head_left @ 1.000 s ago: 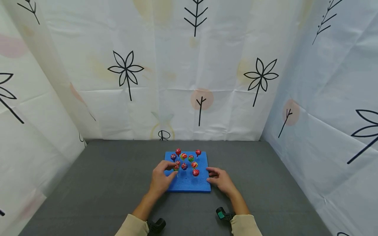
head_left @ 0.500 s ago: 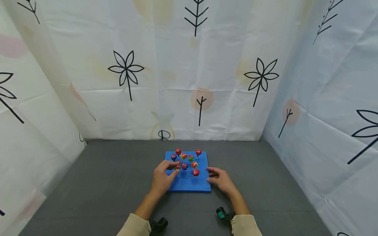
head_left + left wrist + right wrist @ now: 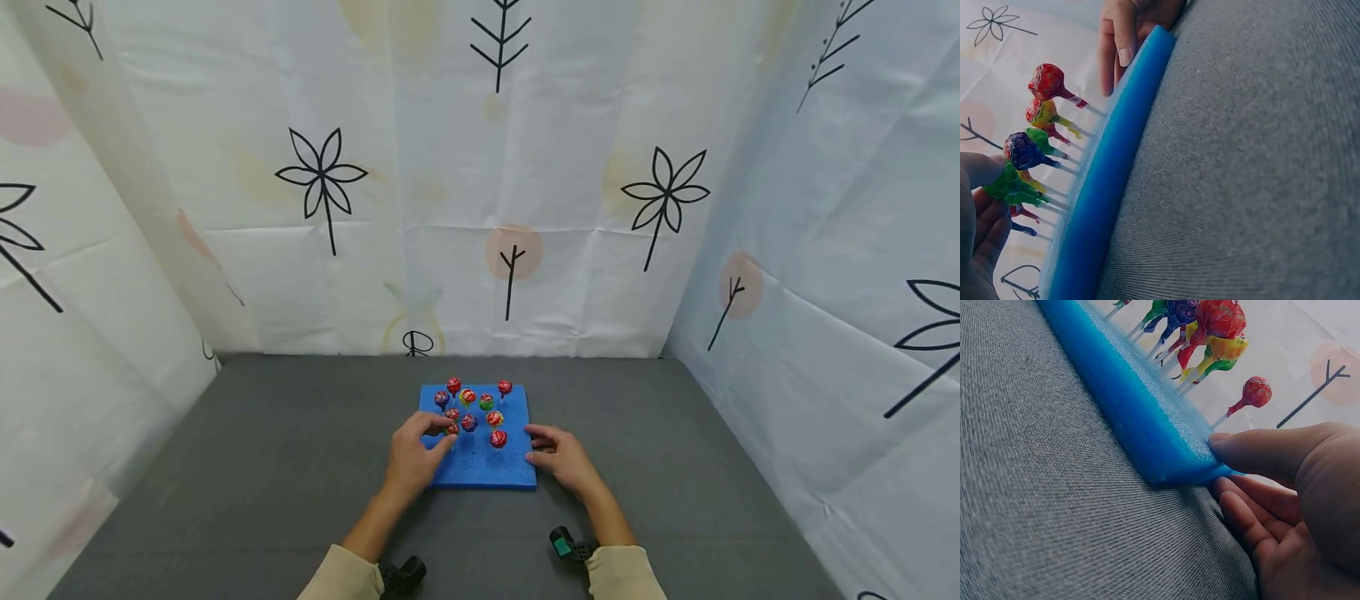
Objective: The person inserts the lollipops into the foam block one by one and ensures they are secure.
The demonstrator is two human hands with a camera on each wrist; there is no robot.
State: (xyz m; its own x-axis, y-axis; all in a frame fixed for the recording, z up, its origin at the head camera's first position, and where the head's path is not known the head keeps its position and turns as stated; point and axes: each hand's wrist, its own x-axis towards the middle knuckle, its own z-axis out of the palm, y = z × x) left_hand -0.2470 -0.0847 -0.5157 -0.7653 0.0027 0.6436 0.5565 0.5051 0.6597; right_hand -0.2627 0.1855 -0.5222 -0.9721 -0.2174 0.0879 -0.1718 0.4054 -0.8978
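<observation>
My left hand point(image 3: 409, 457) pinches the wrapped head of a lollipop, whose green wrapper point(image 3: 1015, 189) shows in the left wrist view. That lollipop's white stick runs down to the top of a thick blue foam board point(image 3: 487, 472). Several more lollipops stand upright by their sticks in the board, among them a red one point(image 3: 498, 438) and a dark blue one point(image 3: 1022, 150). At the board's right edge, my right hand point(image 3: 567, 460) holds it, thumb point(image 3: 1235, 450) on top and the other fingers curled against the side.
The board lies on a grey cloth-covered table point(image 3: 300, 467). White curtains point(image 3: 450, 167) printed with black plants stand behind it and on both sides. Dark devices are strapped at both wrists, below beige sleeves point(image 3: 622, 571).
My left hand has shifted slightly right and stays at the lollipop, whose head now sits a little lower and to the right. My right hand has not moved from the board's edge.
</observation>
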